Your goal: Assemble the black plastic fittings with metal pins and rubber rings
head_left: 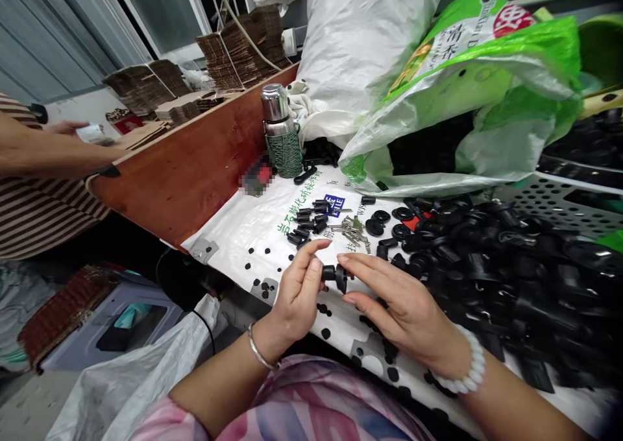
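One black part (341, 277) sits between the hands: left hand (299, 288) clamped on its narrow end, right hand (409, 308) with thumb and fingers apart by its wide end. Beyond, one flask (282, 146), at least four discs (374, 227).

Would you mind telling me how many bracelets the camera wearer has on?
2: a silver bangle on the wrist of the left hand, and a pale beaded bracelet on that of the right hand.
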{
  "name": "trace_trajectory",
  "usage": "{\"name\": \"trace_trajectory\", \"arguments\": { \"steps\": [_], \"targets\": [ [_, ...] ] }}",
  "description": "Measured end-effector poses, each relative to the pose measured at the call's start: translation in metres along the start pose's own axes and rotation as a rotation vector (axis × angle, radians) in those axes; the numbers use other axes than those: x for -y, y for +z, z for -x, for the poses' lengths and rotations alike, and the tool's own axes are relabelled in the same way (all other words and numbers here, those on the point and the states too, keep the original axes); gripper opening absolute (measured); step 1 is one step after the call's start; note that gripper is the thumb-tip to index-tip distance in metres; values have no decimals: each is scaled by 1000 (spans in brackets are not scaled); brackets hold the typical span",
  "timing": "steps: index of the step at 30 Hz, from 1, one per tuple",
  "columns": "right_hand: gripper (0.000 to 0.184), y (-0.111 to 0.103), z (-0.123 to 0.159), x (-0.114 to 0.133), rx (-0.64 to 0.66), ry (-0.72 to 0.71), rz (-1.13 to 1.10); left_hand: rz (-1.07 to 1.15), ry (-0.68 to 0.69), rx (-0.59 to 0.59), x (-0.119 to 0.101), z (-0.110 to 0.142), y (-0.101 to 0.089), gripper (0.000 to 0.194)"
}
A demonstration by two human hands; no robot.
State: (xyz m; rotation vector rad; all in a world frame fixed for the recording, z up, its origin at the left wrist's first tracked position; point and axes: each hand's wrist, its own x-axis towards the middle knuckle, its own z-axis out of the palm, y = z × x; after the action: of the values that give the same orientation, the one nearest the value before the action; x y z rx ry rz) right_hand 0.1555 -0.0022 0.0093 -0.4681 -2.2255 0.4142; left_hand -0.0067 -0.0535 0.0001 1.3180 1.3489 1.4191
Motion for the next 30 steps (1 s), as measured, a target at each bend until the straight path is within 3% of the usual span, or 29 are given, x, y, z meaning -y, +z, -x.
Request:
{"name": "trace_trajectory", "arguments": {
  "steps": [5, 11, 15, 20, 26, 30],
  "targets": [
    [40, 1, -1, 8, 30, 86, -43, -96, 97, -64, 1, 4, 2, 32],
    [36, 6, -1, 26, -16, 318, -97, -372, 449, -57, -1, 8, -9, 36],
    [37, 6, 1, 32, -12, 257, -66, -437, 626, -69, -1, 11, -11, 40],
    [45, -3, 5, 32, 42, 82, 5, -410, 581, 14, -5, 18, -11, 39],
    [42, -14, 10, 33, 102, 24, 15, -272, 466, 163, -9, 25, -9, 38],
    [39, -11, 15, 43, 19, 171, -40, -355, 651, 126, -5, 24, -7, 42]
  ]
}}
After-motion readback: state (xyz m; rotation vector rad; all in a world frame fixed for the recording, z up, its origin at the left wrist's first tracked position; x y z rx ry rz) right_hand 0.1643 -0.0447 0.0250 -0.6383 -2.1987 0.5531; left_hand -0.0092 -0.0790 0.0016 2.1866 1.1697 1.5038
